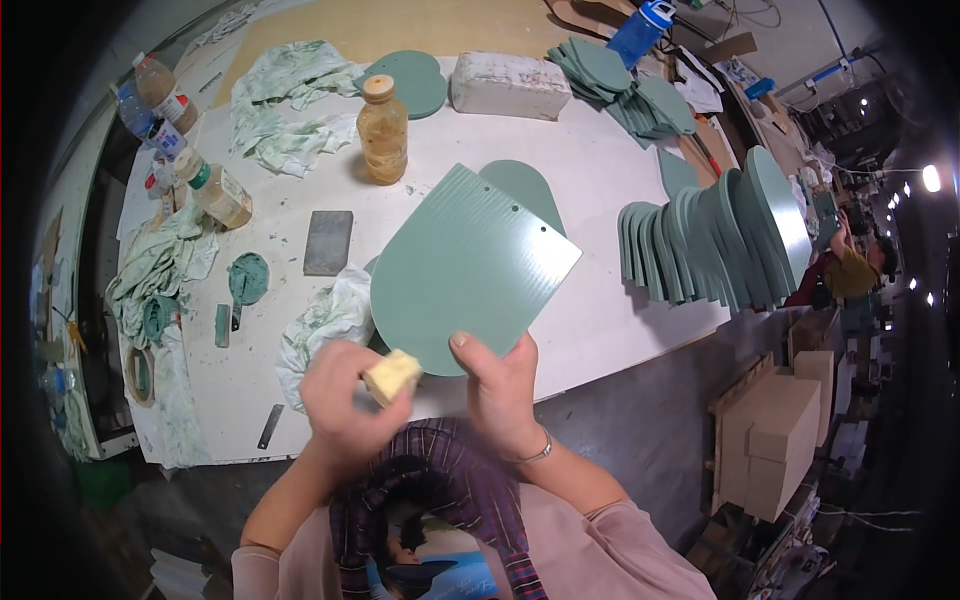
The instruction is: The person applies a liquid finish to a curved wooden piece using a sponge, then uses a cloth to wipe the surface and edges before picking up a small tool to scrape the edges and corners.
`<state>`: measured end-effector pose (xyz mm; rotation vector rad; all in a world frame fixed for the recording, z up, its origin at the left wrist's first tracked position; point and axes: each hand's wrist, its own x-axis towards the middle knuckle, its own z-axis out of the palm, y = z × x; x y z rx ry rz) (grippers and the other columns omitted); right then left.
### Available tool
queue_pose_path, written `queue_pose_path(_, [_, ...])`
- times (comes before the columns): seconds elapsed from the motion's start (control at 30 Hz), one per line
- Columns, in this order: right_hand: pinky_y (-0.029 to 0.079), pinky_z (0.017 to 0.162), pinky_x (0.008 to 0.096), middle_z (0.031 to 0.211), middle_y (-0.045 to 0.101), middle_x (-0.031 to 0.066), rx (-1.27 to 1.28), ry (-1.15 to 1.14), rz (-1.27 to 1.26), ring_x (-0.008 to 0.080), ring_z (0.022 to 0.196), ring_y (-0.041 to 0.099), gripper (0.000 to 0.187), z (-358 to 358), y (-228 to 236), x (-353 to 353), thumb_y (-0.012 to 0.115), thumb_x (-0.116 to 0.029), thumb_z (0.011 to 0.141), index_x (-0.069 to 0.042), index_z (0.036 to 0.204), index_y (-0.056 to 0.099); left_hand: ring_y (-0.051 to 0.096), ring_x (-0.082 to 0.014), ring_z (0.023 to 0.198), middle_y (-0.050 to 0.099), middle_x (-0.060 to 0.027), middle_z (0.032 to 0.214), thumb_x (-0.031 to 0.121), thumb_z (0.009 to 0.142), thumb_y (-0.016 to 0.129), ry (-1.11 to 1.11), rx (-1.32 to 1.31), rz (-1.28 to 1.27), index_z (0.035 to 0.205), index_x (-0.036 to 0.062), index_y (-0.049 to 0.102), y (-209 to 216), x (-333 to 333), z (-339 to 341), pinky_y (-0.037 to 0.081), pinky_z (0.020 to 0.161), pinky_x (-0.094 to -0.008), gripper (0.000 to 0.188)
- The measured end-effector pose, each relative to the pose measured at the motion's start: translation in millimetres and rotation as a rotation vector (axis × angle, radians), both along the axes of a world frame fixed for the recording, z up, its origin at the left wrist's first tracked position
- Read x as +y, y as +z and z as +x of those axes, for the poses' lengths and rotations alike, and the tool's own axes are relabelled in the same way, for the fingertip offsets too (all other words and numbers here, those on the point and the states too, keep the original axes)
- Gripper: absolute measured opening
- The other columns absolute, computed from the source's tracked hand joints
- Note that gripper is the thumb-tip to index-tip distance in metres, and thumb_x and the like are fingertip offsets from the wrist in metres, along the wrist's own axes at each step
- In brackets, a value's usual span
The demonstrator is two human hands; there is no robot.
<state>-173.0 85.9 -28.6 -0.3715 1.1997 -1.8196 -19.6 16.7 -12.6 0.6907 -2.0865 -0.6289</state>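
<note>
My right hand [503,392] grips the rounded lower edge of a glossy green panel [465,275], thumb on its face. The panel has a straight upper right edge with small holes along it, and it is tilted above the table. Pinched in my left hand [345,398] is a small yellow sponge [395,375], just off the panel's lower left edge. Part of another green panel [525,190] shows behind the held one. A crumpled, green-stained white cloth [325,325] lies beyond my left hand, with a grey rectangular block [328,243] farther back.
Many green panels [700,245] stand in a row at the table's right edge. More lie in piles [600,75] at the back right. A jar [383,135], a white block [510,85] and bottles [215,192] stand about the table [610,345]. Cardboard boxes [775,435] sit below right.
</note>
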Motion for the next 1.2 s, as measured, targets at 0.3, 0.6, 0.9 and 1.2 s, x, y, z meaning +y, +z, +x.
queue_pose_path(0.3, [0.048, 0.086, 0.0289, 0.107, 0.063, 0.0085, -0.002, -0.001, -0.019, 0.0142, 0.095, 0.060, 0.030, 1, 1, 1, 0.065, 0.000, 0.084, 0.004, 0.113, 0.056, 0.055, -0.0255, 0.062, 0.055, -0.0112, 0.075, 0.004, 0.061, 0.077, 0.023, 0.006, 0.087, 0.082, 0.0014, 0.056, 5, -3, 3, 0.044, 0.055, -0.0333, 0.030])
queue_pose_path(0.6, [0.048, 0.091, 0.0316, 0.111, 0.063, 0.0110, -0.098, 0.020, -0.034, 0.0172, 0.100, 0.061, 0.035, -4, -1, 4, 0.062, 0.002, 0.084, 0.006, 0.118, 0.054, 0.054, -0.0211, 0.061, 0.054, -0.0099, 0.072, 0.003, 0.062, 0.074, 0.028, 0.032, 0.135, 0.084, 0.0015, 0.055, 5, -3, 8, 0.043, 0.056, -0.0290, 0.029])
queue_pose_path(0.9, [0.049, 0.093, 0.0334, 0.114, 0.063, 0.0143, -0.194, 0.057, -0.048, 0.0208, 0.104, 0.063, 0.040, -6, 7, 7, 0.061, 0.003, 0.083, 0.008, 0.121, 0.053, 0.051, -0.0165, 0.062, 0.053, -0.0078, 0.073, 0.001, 0.065, 0.072, 0.217, 0.057, 0.218, 0.083, 0.0003, 0.054, 3, -21, 22, 0.043, 0.058, -0.0281, 0.025])
queue_pose_path(1.2, [0.050, 0.092, 0.0338, 0.112, 0.064, 0.0148, -0.209, 0.100, -0.056, 0.0208, 0.101, 0.064, 0.038, -8, 7, 11, 0.061, 0.003, 0.082, 0.009, 0.119, 0.054, 0.052, -0.0158, 0.064, 0.053, -0.0073, 0.074, 0.003, 0.065, 0.072, 0.204, 0.033, 0.287, 0.083, 0.0004, 0.055, 11, -30, 21, 0.042, 0.061, -0.0269, 0.025])
